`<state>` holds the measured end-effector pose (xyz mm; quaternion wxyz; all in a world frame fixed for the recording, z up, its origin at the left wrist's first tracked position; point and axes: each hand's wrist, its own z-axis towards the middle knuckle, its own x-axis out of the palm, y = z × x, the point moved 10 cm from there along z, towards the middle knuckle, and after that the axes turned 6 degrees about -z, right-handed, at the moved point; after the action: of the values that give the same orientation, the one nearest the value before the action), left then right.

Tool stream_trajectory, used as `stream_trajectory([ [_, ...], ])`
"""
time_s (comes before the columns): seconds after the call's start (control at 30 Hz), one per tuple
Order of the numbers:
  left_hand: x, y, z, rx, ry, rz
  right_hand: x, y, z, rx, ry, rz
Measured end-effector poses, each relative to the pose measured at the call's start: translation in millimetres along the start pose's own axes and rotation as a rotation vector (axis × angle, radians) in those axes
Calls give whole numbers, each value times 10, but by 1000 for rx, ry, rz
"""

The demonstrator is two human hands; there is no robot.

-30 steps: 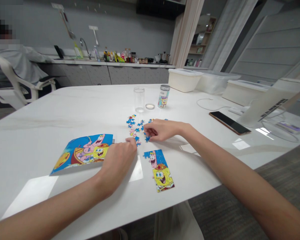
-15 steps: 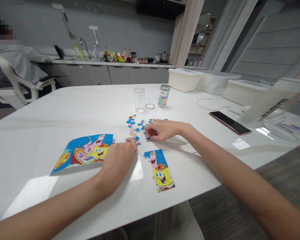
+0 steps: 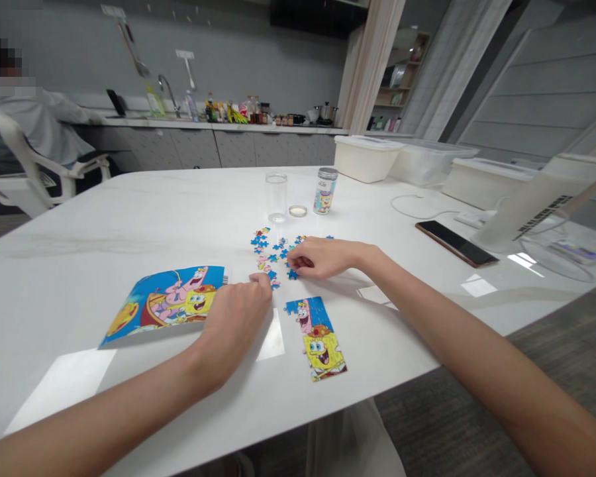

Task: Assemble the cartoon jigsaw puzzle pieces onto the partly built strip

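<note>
My right hand (image 3: 318,257) is bent over the loose puzzle pieces (image 3: 261,243), its thumb and fingertips closed on a blue puzzle piece (image 3: 292,273) at the table surface. My left hand (image 3: 241,311) rests with curled fingers between the picture sheet (image 3: 166,301) and the loose pieces; whatever its fingers may hold is hidden. The sheet shows a pink and a yellow cartoon figure on blue, and my left hand covers its right edge. Below my right hand lies a joined strip of puzzle (image 3: 320,341) with the same two figures.
Behind the pieces stand an open clear jar (image 3: 277,199), a round lid (image 3: 298,211) and a lidded printed jar (image 3: 325,192). A phone (image 3: 455,243), a white cable and several plastic boxes (image 3: 365,159) occupy the right side. A person (image 3: 34,126) sits at far left.
The blue piece at my right fingertips has shifted slightly and lies flatter. My left hand, the sheet and the joined strip have stayed in place.
</note>
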<state>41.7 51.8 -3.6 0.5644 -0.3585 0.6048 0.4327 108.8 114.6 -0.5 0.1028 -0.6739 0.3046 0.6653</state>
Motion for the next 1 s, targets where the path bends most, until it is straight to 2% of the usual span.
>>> stream_trajectory([
  [0.1, 14, 13, 3, -20, 15, 160, 4, -2, 4, -2, 4, -2],
  [0.23, 17, -16, 4, -3, 35, 206, 8, -7, 2, 4, 12, 6],
  [1.0, -16, -32, 1, -1, 50, 205, 6, -9, -3, 3, -2, 13],
])
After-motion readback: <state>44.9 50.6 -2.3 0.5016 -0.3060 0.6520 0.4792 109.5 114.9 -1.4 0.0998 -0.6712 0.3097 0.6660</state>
